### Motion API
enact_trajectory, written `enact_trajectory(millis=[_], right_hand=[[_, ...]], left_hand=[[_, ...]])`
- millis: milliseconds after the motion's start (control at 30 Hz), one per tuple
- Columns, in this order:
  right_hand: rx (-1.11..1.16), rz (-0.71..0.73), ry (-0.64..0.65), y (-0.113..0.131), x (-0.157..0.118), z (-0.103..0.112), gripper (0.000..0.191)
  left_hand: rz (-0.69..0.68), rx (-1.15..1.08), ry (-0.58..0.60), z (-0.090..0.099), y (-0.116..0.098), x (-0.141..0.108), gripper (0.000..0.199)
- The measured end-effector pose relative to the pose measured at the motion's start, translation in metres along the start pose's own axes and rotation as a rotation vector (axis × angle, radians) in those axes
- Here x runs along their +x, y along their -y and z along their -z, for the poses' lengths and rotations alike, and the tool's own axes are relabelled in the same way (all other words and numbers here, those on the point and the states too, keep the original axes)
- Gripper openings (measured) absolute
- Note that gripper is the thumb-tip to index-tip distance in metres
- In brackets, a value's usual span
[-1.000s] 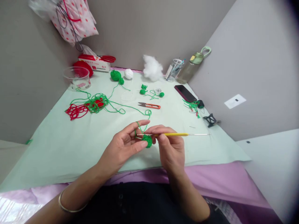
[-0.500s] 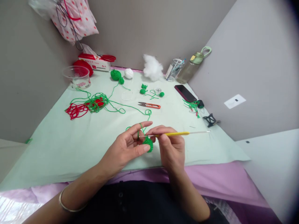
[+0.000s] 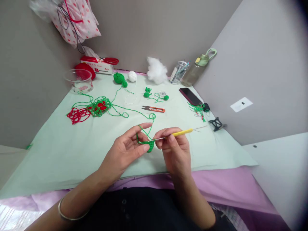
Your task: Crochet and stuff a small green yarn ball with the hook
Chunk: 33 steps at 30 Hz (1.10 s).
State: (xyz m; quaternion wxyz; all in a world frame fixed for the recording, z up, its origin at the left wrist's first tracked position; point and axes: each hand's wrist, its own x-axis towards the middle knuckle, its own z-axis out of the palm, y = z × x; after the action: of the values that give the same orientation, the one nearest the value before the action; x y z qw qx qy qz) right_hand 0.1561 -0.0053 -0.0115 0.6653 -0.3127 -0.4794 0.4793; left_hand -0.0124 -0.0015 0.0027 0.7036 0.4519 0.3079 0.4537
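Note:
Between the thumb and fingers of my left hand (image 3: pixel 126 147) is a small green crochet piece (image 3: pixel 150 146). Green yarn (image 3: pixel 145 131) loops round the raised index finger and runs back over the table. My right hand (image 3: pixel 174 146) grips a crochet hook (image 3: pixel 183 132) by its yellow handle, with the metal shaft pointing left. Its tip lies at the top edge of the crochet piece, among the green yarn. Beyond the hands, orange thread snips (image 3: pixel 157 109) rest on the cloth.
Tangled green and red yarn (image 3: pixel 79 115) lies at left, near a clear tub (image 3: pixel 83 84). Green yarn balls (image 3: pixel 119 78), white stuffing (image 3: pixel 157 70) and a bottle (image 3: pixel 196 72) stand at the back. A phone (image 3: pixel 191 96) and a black clip (image 3: pixel 216 124) lie right.
My left hand has shifted slightly left and up, turning the crochet piece. The hook has tilted, its handle end higher, and its tip reaches further left along the piece's edge.

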Motion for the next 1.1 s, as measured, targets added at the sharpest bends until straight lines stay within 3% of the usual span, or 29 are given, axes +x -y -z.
enact_trajectory(millis=[200, 400, 467, 567, 633, 700, 800, 867, 967, 1100], right_hand=[[-0.146, 0.080, 0.056, 0.005, -0.003, 0.004, 0.014], [-0.610, 0.402, 0.220, 0.013, -0.011, 0.006, 0.023], [-0.821, 0.542, 0.237, 0.008, -0.016, 0.006, 0.031], [-0.994, 0.691, 0.141, -0.004, -0.022, 0.005, 0.043], [-0.912, 0.660, 0.088, -0.009, -0.023, 0.004, 0.042], [-0.700, 0.524, 0.037, -0.007, -0.019, 0.003, 0.033], [-0.341, 0.289, -0.039, 0.000, -0.011, 0.002, 0.018], [-0.225, 0.195, -0.022, 0.003, -0.006, 0.001, 0.015], [-0.274, 0.193, 0.023, 0.002, -0.005, -0.002, 0.014], [-0.471, 0.313, 0.030, -0.002, -0.013, -0.005, 0.021]], left_hand=[[-0.006, 0.084, -0.056, 0.000, -0.002, -0.002, 0.046], [-0.077, 0.290, -0.167, -0.005, -0.002, -0.004, 0.044], [-0.072, 0.254, -0.189, -0.006, -0.001, -0.004, 0.047], [0.039, 0.018, -0.122, -0.007, 0.001, -0.002, 0.054], [0.152, -0.155, -0.049, -0.005, 0.002, 0.000, 0.053], [0.214, -0.246, -0.023, -0.004, 0.000, 0.002, 0.049], [0.180, -0.237, -0.057, -0.003, -0.003, 0.003, 0.045], [0.148, -0.197, -0.053, -0.004, -0.004, 0.003, 0.042], [0.115, -0.141, -0.040, -0.006, -0.004, 0.001, 0.039], [0.057, -0.086, -0.131, -0.010, 0.002, 0.001, 0.043]])
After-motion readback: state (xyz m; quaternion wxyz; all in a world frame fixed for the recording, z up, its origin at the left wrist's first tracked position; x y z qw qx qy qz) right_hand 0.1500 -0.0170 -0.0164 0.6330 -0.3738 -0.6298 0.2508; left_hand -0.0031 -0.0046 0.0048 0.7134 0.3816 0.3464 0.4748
